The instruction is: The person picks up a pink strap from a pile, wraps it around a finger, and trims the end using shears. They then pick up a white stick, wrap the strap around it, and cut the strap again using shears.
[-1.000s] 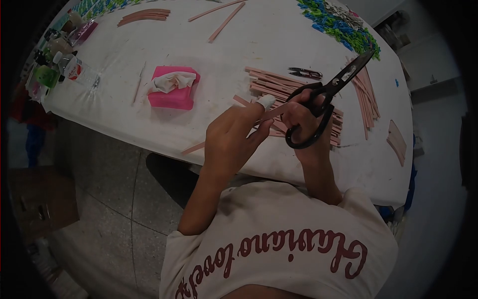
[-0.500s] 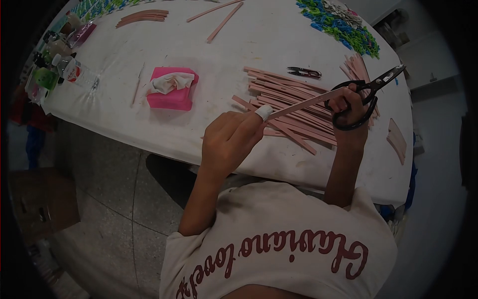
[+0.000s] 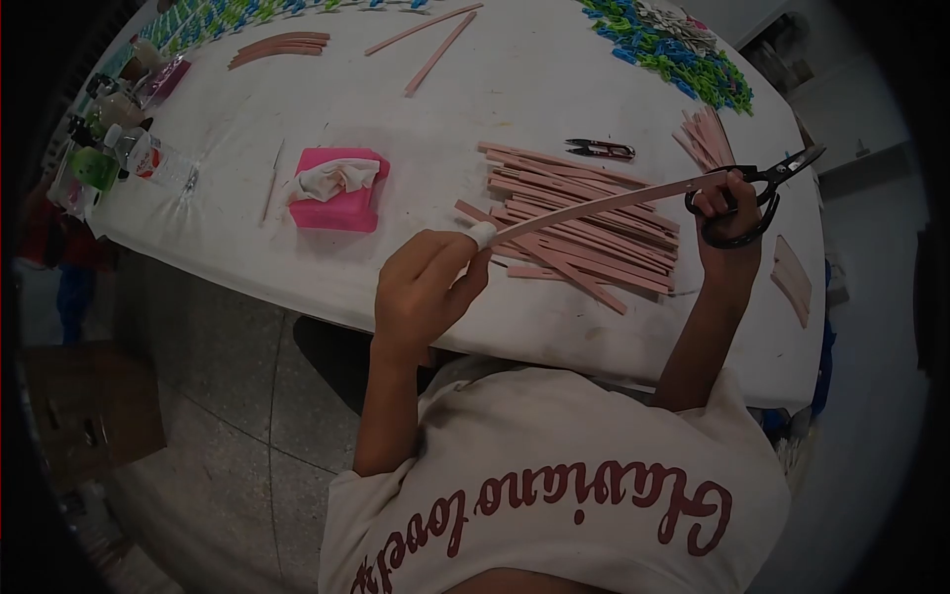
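A long pink strip (image 3: 604,206) is stretched between my two hands above the table, bowed slightly. My left hand (image 3: 427,287) pinches its near-left end; a white wrapping covers one fingertip. The strip's other end is between the fingers of my right hand (image 3: 730,216). Black-handled scissors (image 3: 777,178) hang on that same hand, blades pointing away to the upper right. Below the stretched strip lies a loose pile of similar pink strips (image 3: 584,238). A small pair of black thread snips (image 3: 600,148) rests just beyond the pile.
A pink tissue box (image 3: 336,210) stands left of the pile, near a thin pointed tool (image 3: 272,178). Bottles (image 3: 148,156) crowd the left edge. Blue and green clips (image 3: 683,69) are heaped at the far right. More strips (image 3: 282,48) lie at the back.
My hands have moved apart: the left toward the left, the right toward the right with the scissors. More of the strip now shows between them.
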A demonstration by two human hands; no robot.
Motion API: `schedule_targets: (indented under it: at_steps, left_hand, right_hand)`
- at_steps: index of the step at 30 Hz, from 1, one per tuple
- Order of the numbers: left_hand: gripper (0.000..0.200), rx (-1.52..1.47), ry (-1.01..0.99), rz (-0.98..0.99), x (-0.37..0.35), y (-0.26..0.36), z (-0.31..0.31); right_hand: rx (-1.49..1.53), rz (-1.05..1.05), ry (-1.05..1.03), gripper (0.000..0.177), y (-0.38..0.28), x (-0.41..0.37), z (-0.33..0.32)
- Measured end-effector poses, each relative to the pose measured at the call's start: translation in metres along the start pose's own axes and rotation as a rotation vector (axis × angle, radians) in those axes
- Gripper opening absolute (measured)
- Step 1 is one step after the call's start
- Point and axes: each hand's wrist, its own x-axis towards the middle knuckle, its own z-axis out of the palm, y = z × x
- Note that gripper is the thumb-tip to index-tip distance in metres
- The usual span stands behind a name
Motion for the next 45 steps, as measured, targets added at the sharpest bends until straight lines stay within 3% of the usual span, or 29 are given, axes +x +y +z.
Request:
schedule_targets:
  at_steps: [1, 8, 30, 32, 33, 38, 41, 45]
  left_hand:
    - [0.025, -0.055, 0.028, -0.081, 0.002, 0.003, 0.0]
    - [0.02, -0.208, 0.033, -0.088, 0.004, -0.009, -0.011]
    - [0.014, -0.314, 0.15, -0.213, 0.002, 0.004, 0.0]
    - [0.014, -0.335, 0.162, -0.218, 0.002, 0.008, 0.004]
    - [0.015, -0.399, 0.172, -0.26, 0.002, 0.01, 0.006]
    - [0.016, -0.566, 0.195, -0.36, 0.005, 0.02, 0.01]
    - [0.017, -0.617, 0.194, -0.4, 0.009, 0.028, 0.007]
    - [0.018, -0.685, 0.17, -0.438, 0.01, 0.035, 0.003]
  right_hand:
    - [0.006, 0.043, -0.042, 0.014, 0.002, -0.001, -0.002]
    - [-0.076, 0.121, -0.132, 0.011, 0.011, -0.01, -0.007]
    - [0.001, 0.182, -0.058, 0.009, 0.009, -0.021, -0.009]
    - [0.123, 0.139, -0.133, 0.025, 0.013, -0.022, -0.009]
    - [0.122, 0.139, -0.134, 0.025, 0.017, -0.024, -0.009]
    - [0.207, -0.125, -0.393, 0.051, 0.039, -0.03, 0.004]
    - [0.45, -0.121, -0.476, 0.052, 0.048, -0.036, 0.019]
    - [0.405, -0.115, -0.447, 0.051, 0.05, -0.035, 0.02]
